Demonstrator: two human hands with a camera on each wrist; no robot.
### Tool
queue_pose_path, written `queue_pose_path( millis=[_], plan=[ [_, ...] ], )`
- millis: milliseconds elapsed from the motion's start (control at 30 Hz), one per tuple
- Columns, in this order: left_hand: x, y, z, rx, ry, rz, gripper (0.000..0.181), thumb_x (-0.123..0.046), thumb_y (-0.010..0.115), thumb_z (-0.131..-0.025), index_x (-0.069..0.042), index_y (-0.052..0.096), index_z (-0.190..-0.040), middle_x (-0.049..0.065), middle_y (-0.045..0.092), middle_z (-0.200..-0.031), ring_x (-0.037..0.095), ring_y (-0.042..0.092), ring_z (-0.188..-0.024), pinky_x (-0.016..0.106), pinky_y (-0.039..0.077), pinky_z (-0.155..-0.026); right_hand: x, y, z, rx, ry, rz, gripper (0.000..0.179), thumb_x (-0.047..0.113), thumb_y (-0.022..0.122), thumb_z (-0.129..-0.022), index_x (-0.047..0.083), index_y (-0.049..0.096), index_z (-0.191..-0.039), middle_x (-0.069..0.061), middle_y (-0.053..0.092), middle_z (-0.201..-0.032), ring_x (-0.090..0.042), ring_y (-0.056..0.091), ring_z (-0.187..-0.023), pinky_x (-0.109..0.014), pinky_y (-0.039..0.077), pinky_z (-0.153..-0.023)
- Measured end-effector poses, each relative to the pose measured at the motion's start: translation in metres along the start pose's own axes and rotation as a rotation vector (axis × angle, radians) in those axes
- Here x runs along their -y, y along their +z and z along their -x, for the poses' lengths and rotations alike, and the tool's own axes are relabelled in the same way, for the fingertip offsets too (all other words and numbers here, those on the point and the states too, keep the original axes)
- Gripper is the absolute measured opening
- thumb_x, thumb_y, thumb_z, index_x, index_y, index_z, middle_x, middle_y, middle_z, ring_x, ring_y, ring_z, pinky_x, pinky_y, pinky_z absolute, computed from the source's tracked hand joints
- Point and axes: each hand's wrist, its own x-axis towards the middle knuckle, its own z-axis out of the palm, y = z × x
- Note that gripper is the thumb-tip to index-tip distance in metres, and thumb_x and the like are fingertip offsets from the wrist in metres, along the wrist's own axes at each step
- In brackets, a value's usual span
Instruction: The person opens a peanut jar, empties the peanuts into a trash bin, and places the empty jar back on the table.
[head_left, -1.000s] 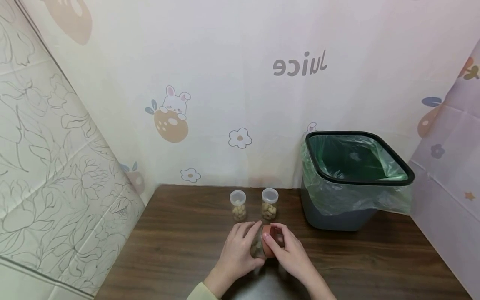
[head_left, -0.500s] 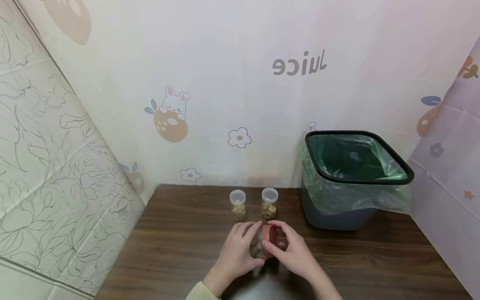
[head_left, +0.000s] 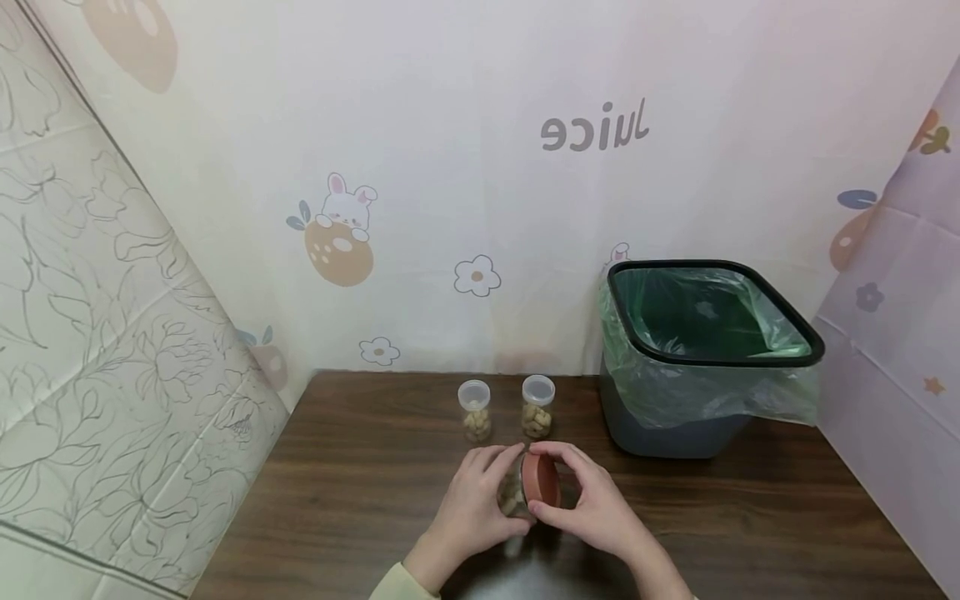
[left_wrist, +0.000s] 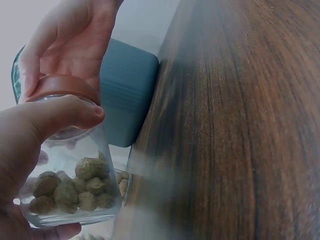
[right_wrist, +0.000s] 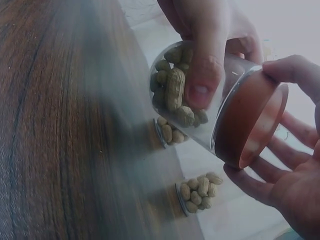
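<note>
Dark bench [head_left: 352,475]: two small peanut jars [head_left: 475,410] [head_left: 538,408] just beyond, lined bin [head_left: 671,443] right. My left fingers [head_left: 504,463] clamp a third jar [head_left: 512,500]; right fingers [head_left: 561,451] pinch its lid [head_left: 540,480].

The jar [left_wrist: 67,154] looks glossy; its lid [right_wrist: 245,114], smooth matt; peanuts [right_wrist: 174,90], rough; table [head_left: 360,483], wood-grained.

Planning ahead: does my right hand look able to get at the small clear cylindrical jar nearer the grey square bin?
Probably not yet: your right hand holds the round reddish lid, though that jar looks unobstructed.
</note>
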Motion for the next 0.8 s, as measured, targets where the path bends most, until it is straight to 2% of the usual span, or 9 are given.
queue_pose_path(
  millis=[300,667,800],
  plan=[
    [0.0010,-0.0006,-0.0002,0.000,0.012,-0.005,0.106,-0.041,0.106,-0.062,-0.016,0.060,-0.154,0.002,0.068,-0.135,0.022,0.063,-0.123,0.044,0.059,-0.098,-0.0029,-0.0022,-0.0003,0.019,-0.084,-0.006,0.064,0.021,0.094,-0.089,0.019,0.063,-0.146,-0.002,0.065,-0.146,-0.020,0.066,-0.128,-0.040,0.060,-0.100],
    [0.0006,-0.0009,-0.0012,-0.004,0.016,-0.009,0.104,-0.041,0.105,-0.063,-0.015,0.061,-0.153,0.002,0.068,-0.136,0.023,0.063,-0.123,0.045,0.058,-0.099,-0.0013,-0.0017,-0.0014,0.016,-0.062,0.019,0.067,0.021,0.096,-0.085,0.022,0.064,-0.145,0.005,0.064,-0.147,-0.014,0.064,-0.129,-0.042,0.061,-0.097],
    [0.0006,-0.0013,-0.0008,-0.003,0.016,-0.006,0.104,-0.042,0.105,-0.063,-0.015,0.061,-0.153,0.002,0.068,-0.136,0.023,0.063,-0.123,0.046,0.058,-0.099,-0.0017,-0.0010,-0.0014,0.014,-0.080,0.022,0.068,0.020,0.096,-0.085,0.020,0.063,-0.145,0.003,0.064,-0.147,-0.015,0.065,-0.128,-0.043,0.061,-0.096]
  ],
)
